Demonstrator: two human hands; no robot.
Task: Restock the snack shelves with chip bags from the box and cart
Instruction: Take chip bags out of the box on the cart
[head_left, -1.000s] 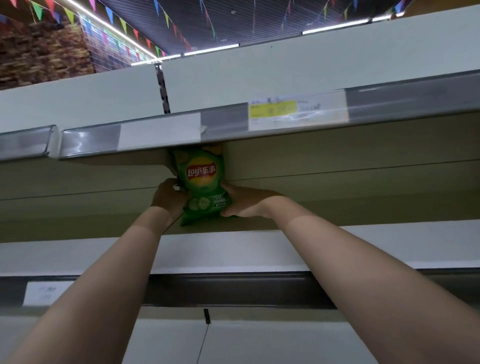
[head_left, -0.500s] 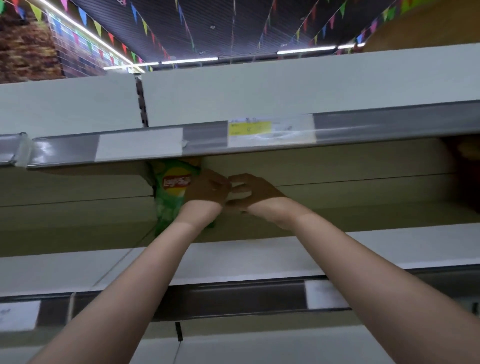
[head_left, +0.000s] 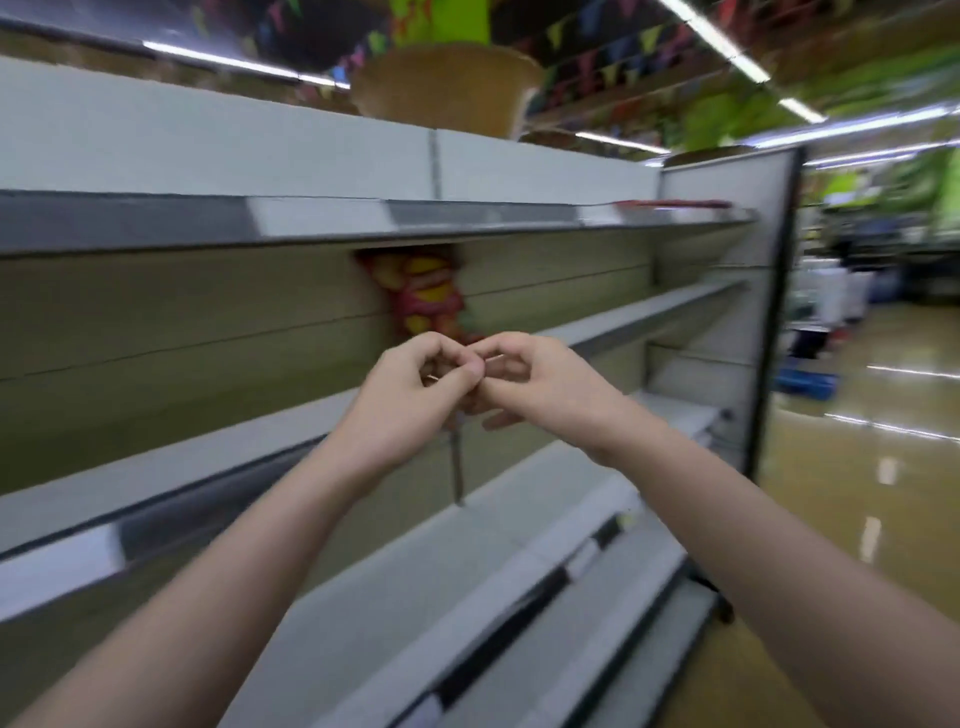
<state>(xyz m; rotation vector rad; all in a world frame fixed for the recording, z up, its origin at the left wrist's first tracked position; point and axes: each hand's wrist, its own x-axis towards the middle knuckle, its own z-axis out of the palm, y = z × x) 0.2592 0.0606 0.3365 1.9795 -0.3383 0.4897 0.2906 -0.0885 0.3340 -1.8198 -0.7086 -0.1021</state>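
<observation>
In the head view, motion blur smears everything. We see a red and yellow chip bag (head_left: 423, 296) standing on the second shelf (head_left: 649, 312) against its back wall, its top cut off by the upper shelf's front edge (head_left: 363, 221). Our left hand (head_left: 410, 395) and right hand (head_left: 540, 384) meet fingertip to fingertip before it, fingers curled; we cannot tell whether they pinch anything.

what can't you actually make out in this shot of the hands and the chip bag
Head view, the only one, smeared by motion blur:
- Red and yellow chip bag: print unreadable from blur; top hidden under the upper shelf edge, bottom behind the hands.
- Left hand and right hand: curled fingers overlap, so whether either pinches something is unclear.
- Shelf labels: blurred blank.
- Box and cart: out of frame.
</observation>
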